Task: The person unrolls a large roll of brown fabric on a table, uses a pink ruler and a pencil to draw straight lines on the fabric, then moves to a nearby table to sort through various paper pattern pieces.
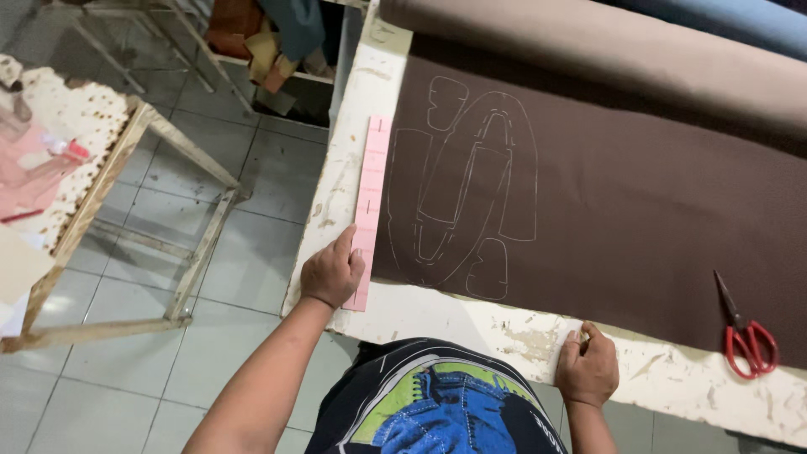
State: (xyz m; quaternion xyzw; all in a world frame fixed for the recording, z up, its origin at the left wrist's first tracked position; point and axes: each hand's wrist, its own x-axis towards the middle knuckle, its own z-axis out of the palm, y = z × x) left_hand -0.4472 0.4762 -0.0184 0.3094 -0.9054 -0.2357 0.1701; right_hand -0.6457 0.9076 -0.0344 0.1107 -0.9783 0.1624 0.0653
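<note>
A dark brown fabric sheet (639, 210) lies spread on a worn white table (437, 315), with chalk outlines of pattern pieces (466, 189) drawn on its left part. Along the fabric's left edge lies a long pink ruler (370, 189). My left hand (332, 273) rests on the ruler's near end, fingers curled over it. My right hand (588, 366) sits at the table's front edge with its fingertips pinched together; a small thing may be in them, but I cannot make it out.
Red-handled scissors (744, 332) lie on the fabric at the right. Rolls of beige (605, 50) and blue (740, 21) cloth lie across the table's far side. A wooden-framed table (126, 193) stands to the left on the tiled floor.
</note>
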